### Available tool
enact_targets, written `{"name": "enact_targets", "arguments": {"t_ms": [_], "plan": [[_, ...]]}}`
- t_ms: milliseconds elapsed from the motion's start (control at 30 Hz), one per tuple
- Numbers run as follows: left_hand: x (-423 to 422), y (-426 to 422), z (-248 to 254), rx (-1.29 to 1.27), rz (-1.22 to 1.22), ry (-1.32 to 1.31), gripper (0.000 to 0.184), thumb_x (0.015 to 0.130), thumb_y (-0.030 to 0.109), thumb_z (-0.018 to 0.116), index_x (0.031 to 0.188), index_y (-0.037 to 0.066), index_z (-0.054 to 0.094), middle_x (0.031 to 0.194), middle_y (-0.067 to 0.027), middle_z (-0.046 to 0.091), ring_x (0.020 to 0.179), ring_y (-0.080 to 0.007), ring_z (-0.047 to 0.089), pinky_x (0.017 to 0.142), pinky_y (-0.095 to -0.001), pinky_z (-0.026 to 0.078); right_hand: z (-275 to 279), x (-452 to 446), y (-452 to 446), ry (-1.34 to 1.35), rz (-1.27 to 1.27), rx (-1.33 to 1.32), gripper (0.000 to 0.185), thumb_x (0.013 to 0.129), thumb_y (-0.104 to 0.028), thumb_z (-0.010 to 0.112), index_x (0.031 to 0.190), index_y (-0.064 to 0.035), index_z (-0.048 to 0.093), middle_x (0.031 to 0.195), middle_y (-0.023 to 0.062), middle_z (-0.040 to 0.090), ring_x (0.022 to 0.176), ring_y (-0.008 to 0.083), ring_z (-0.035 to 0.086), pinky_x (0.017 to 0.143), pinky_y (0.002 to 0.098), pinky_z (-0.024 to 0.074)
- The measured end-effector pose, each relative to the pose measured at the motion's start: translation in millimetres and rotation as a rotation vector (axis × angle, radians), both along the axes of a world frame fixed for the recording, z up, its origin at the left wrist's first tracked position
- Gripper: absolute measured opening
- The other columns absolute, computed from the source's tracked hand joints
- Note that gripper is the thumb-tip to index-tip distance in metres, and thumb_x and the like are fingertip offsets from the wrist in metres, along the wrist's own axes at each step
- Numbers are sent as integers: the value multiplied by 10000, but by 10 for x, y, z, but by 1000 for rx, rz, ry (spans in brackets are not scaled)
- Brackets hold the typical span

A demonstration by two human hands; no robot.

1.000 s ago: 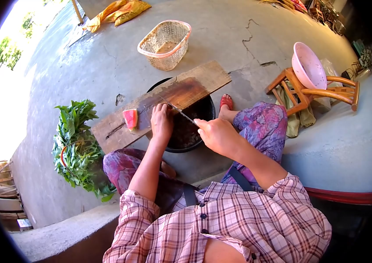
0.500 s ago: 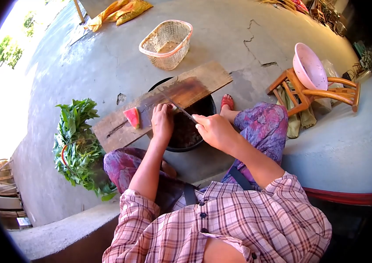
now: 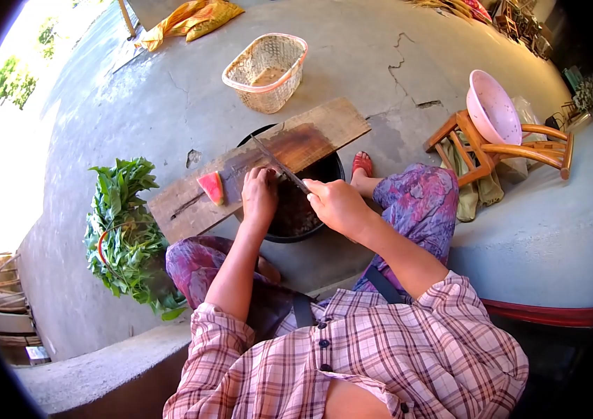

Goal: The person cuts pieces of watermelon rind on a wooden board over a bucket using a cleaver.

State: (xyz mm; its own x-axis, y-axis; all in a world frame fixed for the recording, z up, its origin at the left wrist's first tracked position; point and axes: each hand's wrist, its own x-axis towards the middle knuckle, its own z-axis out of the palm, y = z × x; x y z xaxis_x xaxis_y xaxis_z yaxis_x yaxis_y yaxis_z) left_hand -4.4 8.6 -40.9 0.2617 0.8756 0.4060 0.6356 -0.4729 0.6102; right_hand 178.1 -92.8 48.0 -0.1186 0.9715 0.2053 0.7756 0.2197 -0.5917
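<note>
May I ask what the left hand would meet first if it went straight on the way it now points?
The left hand would probably meet the knife, slanting across its path over the wooden board; depth is unclear.

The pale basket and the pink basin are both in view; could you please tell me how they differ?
The pale basket is oblong, while the pink basin looks round. The basket has whitish openwork walls and a pink rim; the basin's walls are solid and pink. The basket stands on the floor, whereas the basin rests on a wooden chair. Both have wide, open tops.
</note>
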Motion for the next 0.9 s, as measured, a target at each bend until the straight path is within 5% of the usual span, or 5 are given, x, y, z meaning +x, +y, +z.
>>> {"name": "enact_targets", "arguments": {"t_ms": [533,733,900], "plan": [[-8,-20,34,26,-2,1,174,781,-12,677,951,27,670,965,-144,652,945,-364,626,830,-429,509,35,-51,-26,-22,11,-3,190,903,-126,603,1022,3,676,707,236,663,656,403,673,613,486,558],[-38,-12,-43,26,27,-37,132,811,15,679,942,28,685,940,-145,651,905,-347,638,810,-417,511,58,-15,-71,127,-24,-1,301,912,-103,614,1176,38,650,823,277,665,749,432,664,671,481,540],[-53,-39,-5,1,26,27,171,810,8,660,978,37,668,961,-151,644,941,-361,621,828,-433,506,212,12,-241,68,23,-49,271,912,-91,610,1141,46,653,816,271,670,734,426,667,654,486,539]]}}
